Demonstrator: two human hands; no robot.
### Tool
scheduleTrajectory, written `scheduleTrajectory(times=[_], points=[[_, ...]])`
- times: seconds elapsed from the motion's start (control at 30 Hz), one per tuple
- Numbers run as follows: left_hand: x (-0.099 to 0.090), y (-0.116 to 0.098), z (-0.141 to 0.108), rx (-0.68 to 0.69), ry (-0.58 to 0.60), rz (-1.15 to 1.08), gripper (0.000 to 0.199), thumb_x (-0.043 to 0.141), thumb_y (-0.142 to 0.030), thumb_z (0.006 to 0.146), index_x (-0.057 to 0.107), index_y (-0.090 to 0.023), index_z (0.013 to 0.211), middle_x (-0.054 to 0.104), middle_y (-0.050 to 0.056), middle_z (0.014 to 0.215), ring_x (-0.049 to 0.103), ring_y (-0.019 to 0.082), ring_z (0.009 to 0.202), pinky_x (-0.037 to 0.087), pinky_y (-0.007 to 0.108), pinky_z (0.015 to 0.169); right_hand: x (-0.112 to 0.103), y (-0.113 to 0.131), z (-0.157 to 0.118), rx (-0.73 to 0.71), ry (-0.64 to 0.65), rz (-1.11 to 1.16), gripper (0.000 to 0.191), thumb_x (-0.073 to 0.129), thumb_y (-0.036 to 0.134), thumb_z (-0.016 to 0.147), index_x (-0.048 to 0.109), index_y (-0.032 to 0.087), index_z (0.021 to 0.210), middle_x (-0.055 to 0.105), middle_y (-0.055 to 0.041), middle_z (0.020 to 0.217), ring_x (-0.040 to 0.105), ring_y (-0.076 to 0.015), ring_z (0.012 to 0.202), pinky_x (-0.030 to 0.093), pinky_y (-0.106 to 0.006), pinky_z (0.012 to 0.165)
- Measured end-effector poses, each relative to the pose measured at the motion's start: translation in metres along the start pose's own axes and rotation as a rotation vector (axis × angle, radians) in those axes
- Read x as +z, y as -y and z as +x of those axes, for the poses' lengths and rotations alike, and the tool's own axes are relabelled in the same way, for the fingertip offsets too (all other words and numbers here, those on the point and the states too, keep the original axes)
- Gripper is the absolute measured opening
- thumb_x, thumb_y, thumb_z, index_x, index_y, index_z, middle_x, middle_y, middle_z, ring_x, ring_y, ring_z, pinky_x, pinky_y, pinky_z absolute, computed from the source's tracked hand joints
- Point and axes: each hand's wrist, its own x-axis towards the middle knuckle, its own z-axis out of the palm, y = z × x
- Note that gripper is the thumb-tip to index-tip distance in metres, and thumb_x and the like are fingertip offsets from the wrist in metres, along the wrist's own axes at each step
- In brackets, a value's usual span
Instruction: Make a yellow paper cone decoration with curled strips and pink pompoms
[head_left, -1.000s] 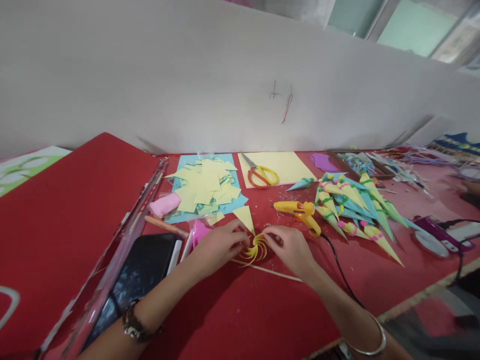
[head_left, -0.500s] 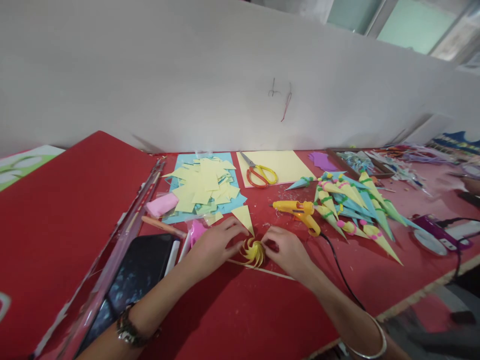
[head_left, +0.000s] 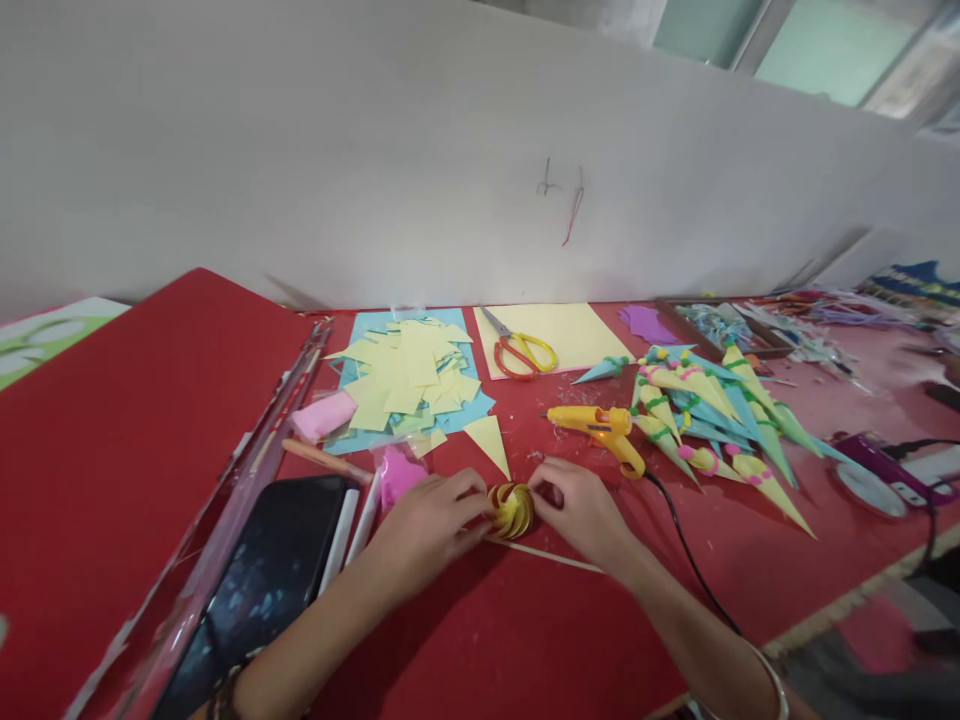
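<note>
Between my two hands is a small yellow swirled piece (head_left: 511, 512) with curved, petal-like blades, apparently curled paper. My left hand (head_left: 442, 515) pinches its left edge with curled fingers. From the right, the bent fingers and thumb of my right hand (head_left: 574, 505) grip the opposite edge. A thin pale strip (head_left: 551, 555) runs from under the swirl toward the lower right; whether it is joined to the swirl I cannot tell. Just beyond the swirl lies a pale yellow paper triangle (head_left: 489, 443). My fingertips partly hide the swirl's sides.
A yellow glue gun (head_left: 592, 420) with a black cord lies right of centre, beside a pile of decorated paper cones (head_left: 697, 405). Scissors (head_left: 525, 355) rest on yellow paper behind. Cut paper pieces (head_left: 409, 370), a phone (head_left: 270, 570) and pink clay packets (head_left: 397, 475) are leftward.
The swirl's blades, spread out before, now look closer together and turned. My left hand has rolled slightly downward at the swirl's edge. Both hands keep hold of it.
</note>
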Motion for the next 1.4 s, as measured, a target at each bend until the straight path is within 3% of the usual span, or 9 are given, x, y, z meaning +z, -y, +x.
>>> scheduleTrajectory(times=[0.13,0.43,0.57,0.67,0.77,0.9,1.0,1.2,1.4], points=[[0.002,0.001,-0.001,0.044,-0.060,0.162,0.011,0.050,-0.015,0.079,0.058,-0.020,0.075,0.057,-0.002,0.073,0.053,0.012,0.061,0.037,0.022,0.053,0.000,-0.001,0.000,0.007,-0.012,0.002,0.012,0.051,0.013,0.073,0.052,0.019,0.063,0.050,0.0033,0.062,0.045,-0.0099,0.055,0.031,-0.019,0.052],[-0.029,0.006,-0.018,0.235,-0.459,0.558,0.030,0.031,-0.003,0.083,0.056,-0.018,0.075,0.061,-0.002,0.068,0.055,0.012,0.058,0.041,0.027,0.059,-0.003,0.002,0.000,-0.031,-0.086,-0.147,0.011,0.048,0.019,0.077,0.058,0.020,0.082,0.060,-0.0023,0.082,0.054,-0.0161,0.076,0.039,-0.025,0.067],[-0.040,0.005,-0.020,0.292,-0.545,0.677,0.028,0.035,-0.001,0.082,0.055,-0.019,0.071,0.062,-0.004,0.066,0.054,0.011,0.054,0.041,0.027,0.059,-0.025,0.007,-0.008,0.004,-0.115,-0.233,0.012,0.045,0.019,0.078,0.057,0.020,0.075,0.060,-0.0021,0.076,0.054,-0.0156,0.068,0.038,-0.025,0.062],[-0.046,0.007,-0.021,0.330,-0.613,0.712,0.023,0.042,-0.004,0.081,0.055,-0.020,0.072,0.063,-0.005,0.068,0.055,0.010,0.054,0.042,0.027,0.059,-0.050,0.001,-0.021,0.022,-0.022,-0.243,0.015,0.043,0.017,0.077,0.053,0.020,0.067,0.056,0.0012,0.062,0.050,-0.0125,0.055,0.033,-0.023,0.051],[-0.049,0.009,-0.019,0.328,-0.627,0.731,0.021,0.043,-0.006,0.082,0.055,-0.020,0.071,0.062,-0.005,0.066,0.054,0.010,0.054,0.042,0.027,0.060,-0.072,-0.013,-0.034,0.111,0.067,-0.331,0.019,0.046,0.023,0.077,0.050,0.021,0.058,0.051,0.0029,0.050,0.048,-0.0123,0.046,0.028,-0.023,0.044],[-0.050,0.010,-0.014,0.317,-0.560,0.739,0.024,0.041,-0.004,0.082,0.055,-0.018,0.068,0.061,-0.005,0.063,0.055,0.012,0.056,0.043,0.028,0.064,-0.079,-0.034,-0.039,0.275,-0.249,-0.577,0.018,0.051,0.038,0.075,0.051,0.021,0.077,0.060,-0.0036,0.073,0.056,-0.0206,0.066,0.035,-0.027,0.051],[-0.051,0.010,-0.011,0.347,-0.560,0.751,0.021,0.045,-0.005,0.081,0.055,-0.018,0.068,0.061,-0.005,0.065,0.055,0.011,0.056,0.043,0.028,0.061,-0.067,-0.051,-0.028,0.209,-0.273,-0.636,0.032,0.052,0.037,0.073,0.049,0.017,0.099,0.059,-0.0108,0.093,0.056,-0.0258,0.085,0.040,-0.031,0.063],[-0.056,0.012,-0.013,0.433,-0.608,0.808,0.022,0.047,-0.004,0.080,0.055,-0.019,0.066,0.060,-0.006,0.065,0.055,0.009,0.058,0.045,0.026,0.064,-0.044,-0.073,-0.009,0.110,-0.232,-0.476,0.015,0.040,0.029,0.080,0.050,0.017,0.084,0.059,-0.0074,0.075,0.058,-0.0226,0.073,0.043,-0.032,0.063],[-0.052,0.017,-0.014,0.413,-0.674,0.782,0.017,0.052,-0.008,0.078,0.053,-0.019,0.065,0.058,-0.005,0.065,0.058,0.010,0.065,0.048,0.024,0.069,-0.064,-0.052,-0.002,0.121,-0.359,-0.320,0.027,0.035,0.031,0.081,0.048,0.014,0.099,0.060,-0.0126,0.088,0.057,-0.0255,0.084,0.043,-0.035,0.069]])
